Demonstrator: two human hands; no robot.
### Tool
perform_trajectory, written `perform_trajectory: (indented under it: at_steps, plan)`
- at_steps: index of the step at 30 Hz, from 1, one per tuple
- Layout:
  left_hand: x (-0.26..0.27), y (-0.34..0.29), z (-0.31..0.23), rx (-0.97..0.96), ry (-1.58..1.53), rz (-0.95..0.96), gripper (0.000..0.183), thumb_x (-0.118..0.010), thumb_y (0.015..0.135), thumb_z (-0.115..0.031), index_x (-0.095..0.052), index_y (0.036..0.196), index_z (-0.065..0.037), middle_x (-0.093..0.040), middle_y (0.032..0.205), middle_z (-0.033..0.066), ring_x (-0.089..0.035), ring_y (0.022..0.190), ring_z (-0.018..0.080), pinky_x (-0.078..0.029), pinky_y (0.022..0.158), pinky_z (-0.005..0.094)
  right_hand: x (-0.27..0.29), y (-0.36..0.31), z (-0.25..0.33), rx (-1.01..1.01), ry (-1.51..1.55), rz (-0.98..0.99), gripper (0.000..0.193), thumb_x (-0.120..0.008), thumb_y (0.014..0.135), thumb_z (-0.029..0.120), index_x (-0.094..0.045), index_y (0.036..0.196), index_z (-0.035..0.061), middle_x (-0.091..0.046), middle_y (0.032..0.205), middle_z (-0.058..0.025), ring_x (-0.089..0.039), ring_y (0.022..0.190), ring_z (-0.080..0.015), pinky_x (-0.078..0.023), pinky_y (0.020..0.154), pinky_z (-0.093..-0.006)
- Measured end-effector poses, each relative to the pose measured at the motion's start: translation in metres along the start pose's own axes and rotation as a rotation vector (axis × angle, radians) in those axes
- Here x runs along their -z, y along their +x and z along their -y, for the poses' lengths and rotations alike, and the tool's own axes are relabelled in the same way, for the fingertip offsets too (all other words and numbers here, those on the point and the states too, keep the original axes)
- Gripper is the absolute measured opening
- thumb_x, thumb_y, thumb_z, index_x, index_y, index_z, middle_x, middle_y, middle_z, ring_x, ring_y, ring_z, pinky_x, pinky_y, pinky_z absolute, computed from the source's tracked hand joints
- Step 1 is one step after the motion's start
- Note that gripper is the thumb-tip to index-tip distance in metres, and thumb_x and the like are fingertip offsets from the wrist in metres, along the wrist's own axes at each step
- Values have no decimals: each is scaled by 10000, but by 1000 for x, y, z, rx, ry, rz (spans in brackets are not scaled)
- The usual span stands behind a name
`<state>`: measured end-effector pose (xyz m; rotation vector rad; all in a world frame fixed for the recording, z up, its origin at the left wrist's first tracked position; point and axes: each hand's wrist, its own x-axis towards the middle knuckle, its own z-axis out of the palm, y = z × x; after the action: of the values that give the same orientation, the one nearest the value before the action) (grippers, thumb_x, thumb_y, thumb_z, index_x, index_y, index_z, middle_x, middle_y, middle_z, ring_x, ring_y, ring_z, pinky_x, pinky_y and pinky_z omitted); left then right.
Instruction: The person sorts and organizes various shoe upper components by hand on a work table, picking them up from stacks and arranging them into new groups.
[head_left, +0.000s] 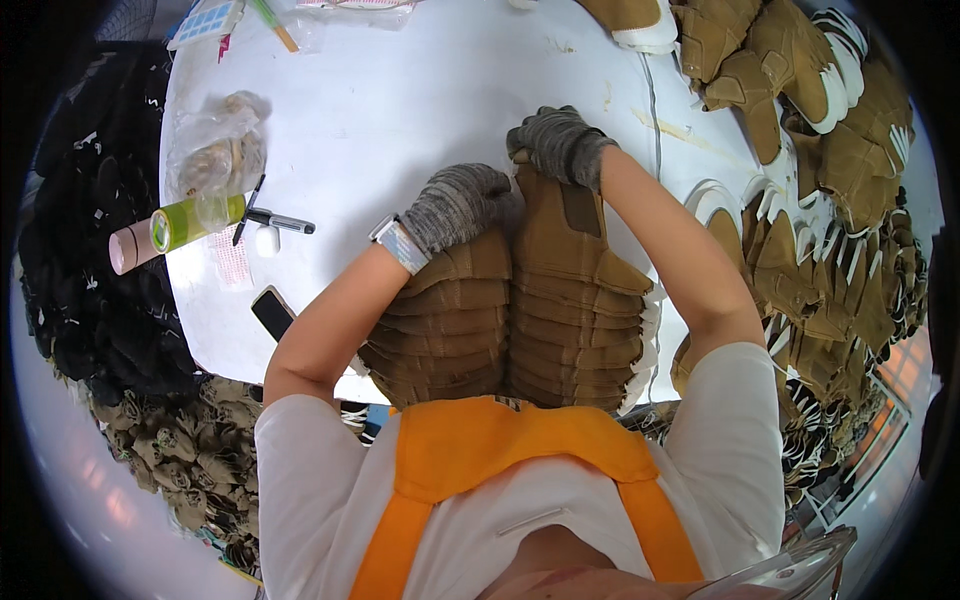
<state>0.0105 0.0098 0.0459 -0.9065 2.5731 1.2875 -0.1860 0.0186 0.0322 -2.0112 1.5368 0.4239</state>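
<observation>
Two overlapping rows of brown shoe uppers lie side by side in front of me, a left row (pixel 440 330) and a right row (pixel 575 340). Both my hands wear grey knitted gloves. My right hand (pixel 560 145) grips the far end of the foremost brown shoe upper (pixel 545 215) in the right row, which has a darker rectangular patch. My left hand (pixel 460 207) rests at the far end of the left row, its fingers curled in toward the gap between the rows. Its fingertips are hidden, so what they hold does not show.
On the white table (pixel 400 90) at left are a plastic bag (pixel 220 155), a green-and-pink cylinder (pixel 185 230), a black marker (pixel 280 221) and a phone (pixel 272 312). More brown uppers (pixel 790 250) crowd the right side. Dark piles (pixel 100 230) lie beyond the left edge.
</observation>
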Motion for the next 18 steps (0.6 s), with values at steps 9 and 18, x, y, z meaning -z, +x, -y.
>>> perform_trajectory:
  at_steps: [9,18]
  plan:
    - [-14,-8,6,51,-92,-344,221,-653,862,-215,-667,976,-26,-617,913,104,-620,832,237,-499,755,329,-19,-22,-7,-111,989,-365,358,-543,930,372,-632,1056,48,-650,1011,-146,-602,970,-289,-449,918,-371]
    - [-18,-8,16,35,-535,-300,205,-682,856,-154,-655,1013,-25,-615,948,70,-588,851,142,-489,740,268,5,-25,7,-461,684,115,694,-486,879,629,-621,1121,-7,-649,958,-224,-601,974,-314,-454,905,-394]
